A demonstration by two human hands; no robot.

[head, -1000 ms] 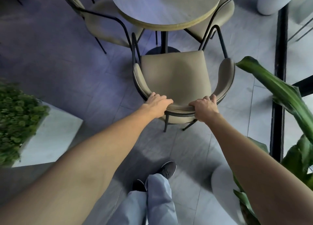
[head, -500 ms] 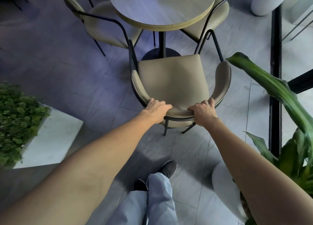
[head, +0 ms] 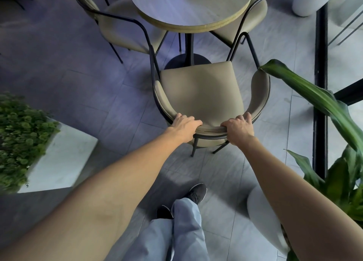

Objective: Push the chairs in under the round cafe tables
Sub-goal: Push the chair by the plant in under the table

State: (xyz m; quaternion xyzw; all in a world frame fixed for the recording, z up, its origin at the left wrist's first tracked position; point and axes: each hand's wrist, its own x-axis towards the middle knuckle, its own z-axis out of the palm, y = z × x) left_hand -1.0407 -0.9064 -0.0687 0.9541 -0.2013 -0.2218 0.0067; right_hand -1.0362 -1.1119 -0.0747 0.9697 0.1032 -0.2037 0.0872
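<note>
A beige padded chair (head: pixel 202 91) with a black metal frame stands in front of me, its curved backrest nearest to me. My left hand (head: pixel 185 126) grips the top of the backrest at its left. My right hand (head: pixel 237 128) grips it at the right. Beyond the chair stands a round cafe table (head: pixel 188 7) on a black pedestal. The chair's seat front lies just short of the table's edge, next to the pedestal base. Two more beige chairs, one at the left (head: pixel 125 30) and one at the right (head: pixel 253 11), sit partly under the table.
A white planter box (head: pixel 64 158) with green shrubs sits at my left. A large leafy plant (head: pixel 322 103) in a white pot reaches in from the right, close to the chair's arm. A black window frame (head: pixel 320 64) runs along the right. My legs and shoes are below.
The chair sits lower in view and farther from the table's edge than a second ago, which may be partly my head moving. Both hands keep the same hold on the backrest.
</note>
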